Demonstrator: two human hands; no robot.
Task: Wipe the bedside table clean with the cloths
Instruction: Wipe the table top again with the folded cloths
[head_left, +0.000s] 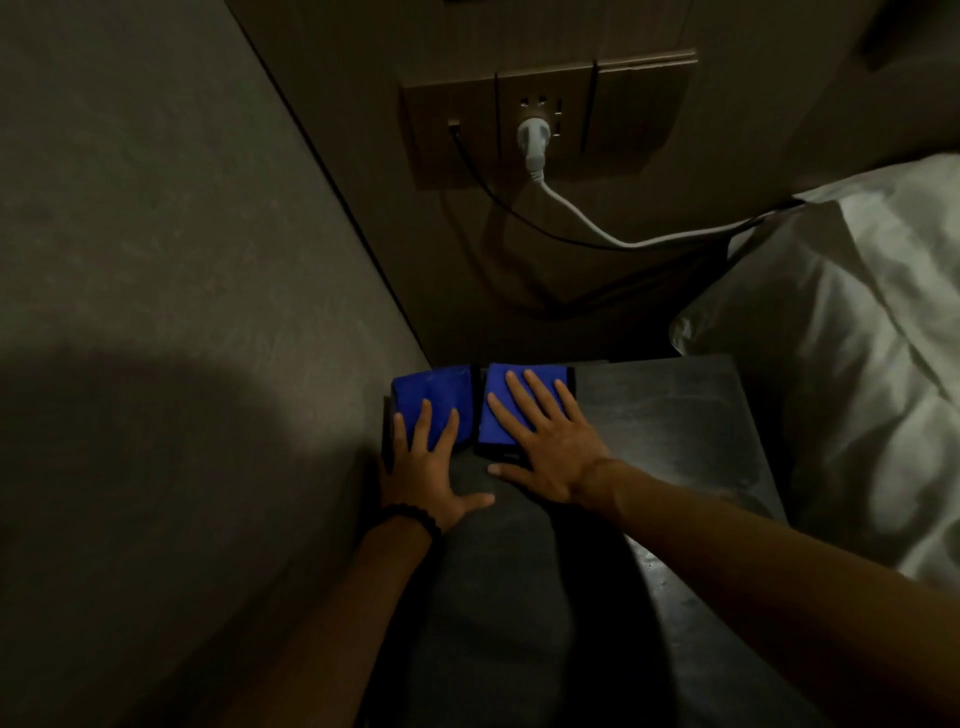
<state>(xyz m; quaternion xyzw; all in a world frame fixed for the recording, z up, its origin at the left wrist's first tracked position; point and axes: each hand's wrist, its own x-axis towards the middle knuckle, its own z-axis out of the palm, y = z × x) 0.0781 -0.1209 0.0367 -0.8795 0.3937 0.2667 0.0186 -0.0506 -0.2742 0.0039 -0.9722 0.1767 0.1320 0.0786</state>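
Blue cloths side by side; under flat hands; on table

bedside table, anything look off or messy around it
Nothing spilled or damaged. Two cables hang loose from the wall socket panel toward the bed: a white cable and a black cable. Both hands, left and right, press blue cloths flat.

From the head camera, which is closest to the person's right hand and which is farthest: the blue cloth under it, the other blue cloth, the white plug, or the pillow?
From the right hand:
1. Right blue cloth, directly beneath its fingers.
2. Left blue cloth, just beside it, under the left hand.
3. Pillow, off to the right on the bed.
4. White plug, up on the wall socket.
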